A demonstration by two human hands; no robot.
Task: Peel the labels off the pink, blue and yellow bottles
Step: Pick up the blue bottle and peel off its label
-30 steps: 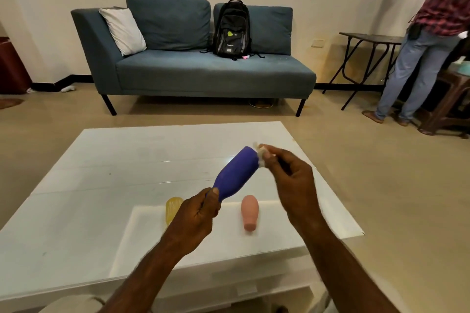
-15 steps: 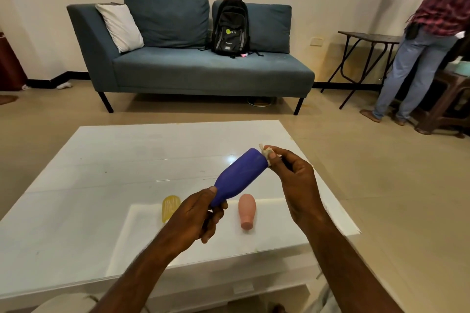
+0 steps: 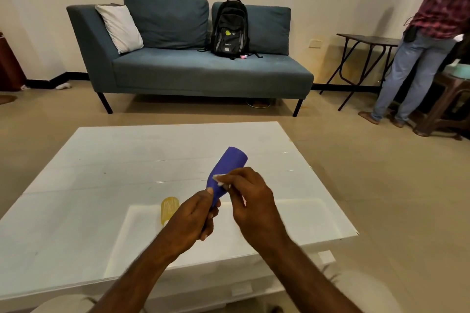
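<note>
My left hand [image 3: 193, 218] grips the narrow end of the blue bottle [image 3: 229, 168], which points up and away over the white table [image 3: 76, 185]. At the bottle's middle, my right hand [image 3: 251, 198] pinches a small white scrap of label [image 3: 218, 178] against the blue surface. The yellow bottle [image 3: 169, 209] lies on the table just left of my left hand, partly hidden by it. My hands hide the pink bottle.
A white sheet [image 3: 300, 221] lies on the table's near right part under the bottles. Beyond the table stand a blue sofa [image 3: 198, 68] with a black backpack [image 3: 230, 29]. At the right a person [image 3: 427, 46] stands by a folding table [image 3: 366, 40].
The blue bottle has swung more upright. My right hand has come down from the bottle's far end to its middle, closer to my left hand, and now covers the pink bottle.
</note>
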